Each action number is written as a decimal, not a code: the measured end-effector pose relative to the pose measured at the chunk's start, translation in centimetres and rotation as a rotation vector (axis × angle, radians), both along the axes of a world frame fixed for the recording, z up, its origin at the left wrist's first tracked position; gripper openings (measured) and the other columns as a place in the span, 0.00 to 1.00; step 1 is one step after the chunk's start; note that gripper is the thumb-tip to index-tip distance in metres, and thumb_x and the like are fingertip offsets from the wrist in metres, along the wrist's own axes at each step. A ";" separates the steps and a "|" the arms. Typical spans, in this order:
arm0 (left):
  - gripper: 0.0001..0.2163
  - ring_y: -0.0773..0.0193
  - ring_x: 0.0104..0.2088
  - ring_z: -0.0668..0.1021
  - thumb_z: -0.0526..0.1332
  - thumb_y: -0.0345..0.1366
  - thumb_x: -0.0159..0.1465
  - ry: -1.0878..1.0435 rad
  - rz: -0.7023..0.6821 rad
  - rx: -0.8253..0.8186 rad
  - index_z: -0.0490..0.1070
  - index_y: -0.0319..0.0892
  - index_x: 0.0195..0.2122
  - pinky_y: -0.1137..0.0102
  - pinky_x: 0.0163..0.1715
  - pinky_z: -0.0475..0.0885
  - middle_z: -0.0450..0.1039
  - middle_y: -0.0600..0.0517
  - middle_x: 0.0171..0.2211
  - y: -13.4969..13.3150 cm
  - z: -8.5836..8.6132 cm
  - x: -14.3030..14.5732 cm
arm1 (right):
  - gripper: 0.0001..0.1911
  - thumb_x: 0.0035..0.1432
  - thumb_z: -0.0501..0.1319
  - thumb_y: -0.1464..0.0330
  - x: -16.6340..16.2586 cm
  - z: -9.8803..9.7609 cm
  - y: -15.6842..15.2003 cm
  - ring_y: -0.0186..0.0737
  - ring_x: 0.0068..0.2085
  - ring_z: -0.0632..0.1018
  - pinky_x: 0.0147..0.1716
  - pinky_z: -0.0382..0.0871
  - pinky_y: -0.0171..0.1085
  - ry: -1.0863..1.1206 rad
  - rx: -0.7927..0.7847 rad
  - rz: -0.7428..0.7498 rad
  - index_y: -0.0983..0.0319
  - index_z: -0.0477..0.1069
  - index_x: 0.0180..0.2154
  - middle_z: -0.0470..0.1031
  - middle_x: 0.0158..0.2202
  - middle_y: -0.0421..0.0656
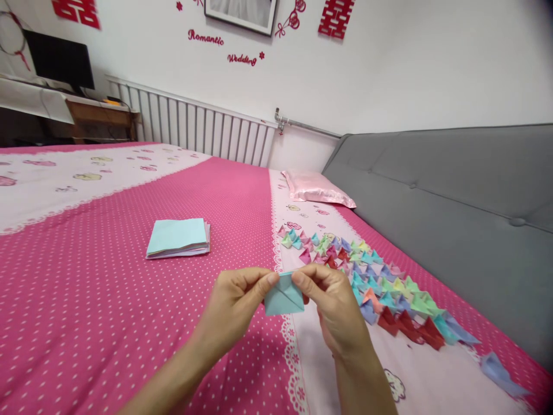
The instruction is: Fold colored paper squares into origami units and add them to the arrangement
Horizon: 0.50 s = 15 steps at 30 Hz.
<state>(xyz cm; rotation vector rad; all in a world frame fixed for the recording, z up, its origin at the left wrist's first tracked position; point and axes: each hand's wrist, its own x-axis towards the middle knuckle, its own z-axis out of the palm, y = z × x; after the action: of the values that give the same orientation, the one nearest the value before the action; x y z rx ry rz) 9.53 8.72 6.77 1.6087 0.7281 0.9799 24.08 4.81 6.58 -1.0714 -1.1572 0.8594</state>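
A small folded square of light blue paper (284, 298) is held up above the bed, its creases showing on the near face. My left hand (242, 300) pinches its upper left corner between thumb and fingers. At the upper right corner, my right hand (330, 300) grips it the same way, the fingers partly behind the paper. Beyond my left hand lies a stack of square paper sheets (177, 236), a light blue one on top. To the right, many folded paper boats (384, 288) in several colours are set out in rows on the bedspread.
A pink bedspread (233, 202) with white dots and pale printed bands covers the bed. A pink pillow (317, 187) rests near the grey padded headboard (449, 190). Against the far wall are a radiator (194, 121) and a desk (99, 112) with a monitor (58, 60).
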 end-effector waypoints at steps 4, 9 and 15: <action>0.16 0.71 0.20 0.63 0.55 0.42 0.59 0.032 0.002 0.040 0.67 0.39 0.19 0.75 0.21 0.57 0.60 0.56 0.17 0.2 -0.1 -0.2 | 0.10 0.47 0.64 0.64 0.1 0.0 0.2 0.28 0.19 0.64 0.20 0.59 0.31 0.001 -0.010 0.014 0.62 0.70 0.20 0.64 0.15 0.35; 0.12 0.71 0.20 0.66 0.60 0.42 0.55 -0.116 -0.039 -0.157 0.69 0.38 0.23 0.75 0.21 0.60 0.65 0.55 0.18 0.5 -0.4 0.3 | 0.08 0.46 0.64 0.65 -0.4 -0.6 0.6 0.28 0.20 0.63 0.20 0.58 0.30 0.061 0.018 -0.034 0.62 0.72 0.21 0.64 0.16 0.35; 0.10 0.69 0.23 0.69 0.66 0.38 0.48 -0.139 -0.046 -0.267 0.71 0.36 0.27 0.74 0.24 0.63 0.71 0.52 0.22 0.0 -0.6 1.1 | 0.07 0.48 0.63 0.66 -1.5 -1.2 0.9 0.27 0.20 0.63 0.20 0.59 0.29 0.159 0.046 -0.104 0.63 0.71 0.24 0.65 0.18 0.35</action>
<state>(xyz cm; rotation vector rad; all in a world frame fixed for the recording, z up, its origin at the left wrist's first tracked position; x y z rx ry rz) 10.62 8.76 6.16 1.3070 0.6923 0.9103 22.61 5.72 5.38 -0.9978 -0.9753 0.8170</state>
